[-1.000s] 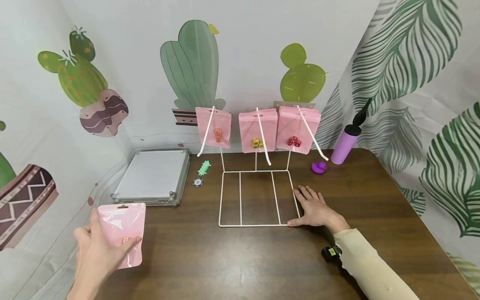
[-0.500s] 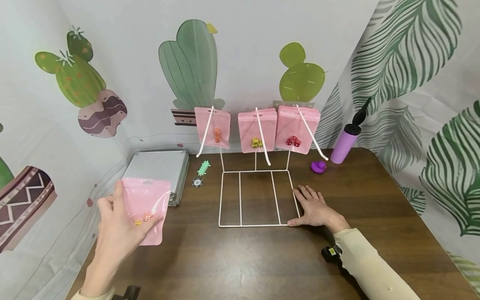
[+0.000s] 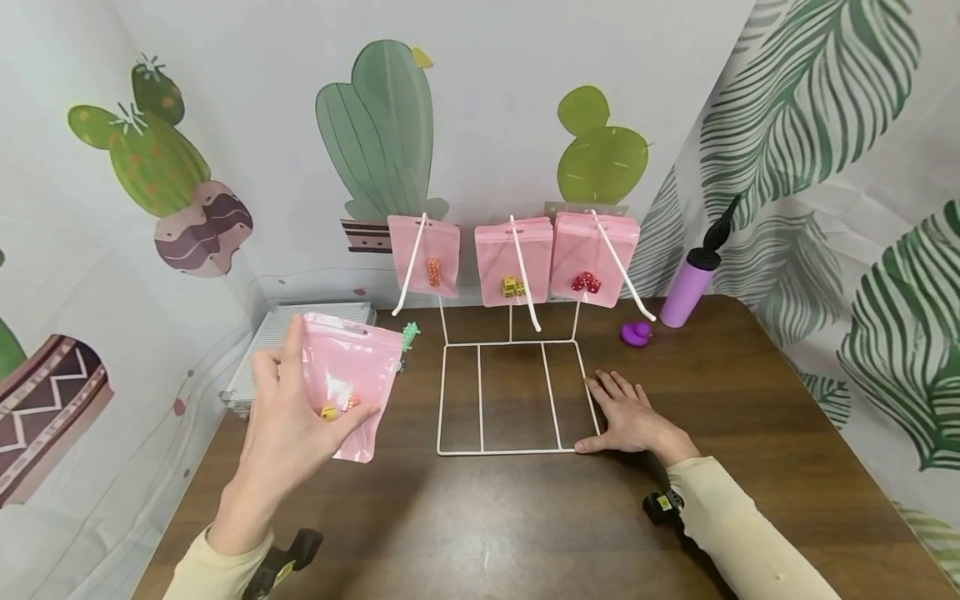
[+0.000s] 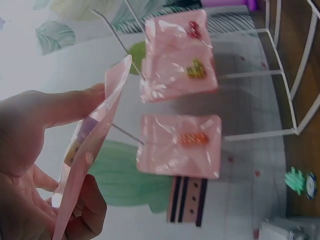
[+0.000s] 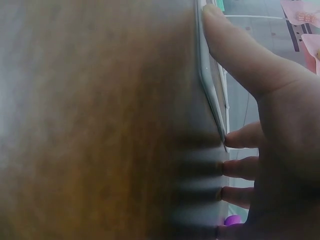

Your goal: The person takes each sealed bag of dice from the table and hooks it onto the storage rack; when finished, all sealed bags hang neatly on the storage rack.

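Observation:
My left hand (image 3: 288, 417) pinches a pink zip pouch (image 3: 348, 358) by its side, thumb on the front; yellow and orange-red dice show through its lower part. The pouch is held up in front of the silver case, left of the rack. Spread flat, my right hand (image 3: 633, 421) rests at the right front corner of the white wire rack (image 3: 498, 451), its thumb on the frame. On the rack's prongs hang a pink pouch with orange dice (image 3: 433, 271), pouches with yellow dice (image 3: 514, 287) in the middle, and pouches with red dice (image 3: 586, 282) on the right.
A silver ridged case (image 3: 262, 350) lies at the back left, partly behind the held pouch. Beside it are a mint-green bumpy toy (image 3: 409, 334) and a chip, mostly covered. A purple duck (image 3: 637, 334) and a purple hand pump (image 3: 690, 287) stand at the back right.
My left hand has carried the pink pouch rightward and up from the left table edge toward the rack, now covering part of the case. My right hand has stayed on the rack's corner.

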Motion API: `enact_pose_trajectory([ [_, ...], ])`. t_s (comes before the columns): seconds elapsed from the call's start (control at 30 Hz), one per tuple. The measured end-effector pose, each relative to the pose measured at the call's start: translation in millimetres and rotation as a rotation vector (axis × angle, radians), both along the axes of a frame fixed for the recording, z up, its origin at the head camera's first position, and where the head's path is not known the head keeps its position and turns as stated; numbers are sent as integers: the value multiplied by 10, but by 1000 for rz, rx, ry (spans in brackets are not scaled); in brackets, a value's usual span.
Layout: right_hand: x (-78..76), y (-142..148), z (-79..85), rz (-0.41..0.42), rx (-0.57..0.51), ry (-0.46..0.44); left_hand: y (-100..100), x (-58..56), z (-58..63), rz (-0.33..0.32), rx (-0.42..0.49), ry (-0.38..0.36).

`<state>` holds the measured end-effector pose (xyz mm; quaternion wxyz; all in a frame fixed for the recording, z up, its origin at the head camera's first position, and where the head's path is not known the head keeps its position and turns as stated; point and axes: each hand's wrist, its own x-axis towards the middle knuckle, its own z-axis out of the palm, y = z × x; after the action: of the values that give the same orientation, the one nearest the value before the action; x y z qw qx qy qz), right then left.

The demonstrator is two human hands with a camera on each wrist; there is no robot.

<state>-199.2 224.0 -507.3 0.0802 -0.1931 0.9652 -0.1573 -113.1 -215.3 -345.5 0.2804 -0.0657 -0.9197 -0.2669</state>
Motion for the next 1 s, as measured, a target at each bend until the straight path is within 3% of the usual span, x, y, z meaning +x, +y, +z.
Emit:
enact_pose_trajectory([
  [0.27,-15,-3,-22,3,-2,9,174,-31,137,-73,33,25],
  [0.67,-10,-20,-13,-5,0,-6,299,-37,208,-135,40,39],
  [1.0,-3,-11,-7,-3,2,2,342,-4,220,-189,24,103],
])
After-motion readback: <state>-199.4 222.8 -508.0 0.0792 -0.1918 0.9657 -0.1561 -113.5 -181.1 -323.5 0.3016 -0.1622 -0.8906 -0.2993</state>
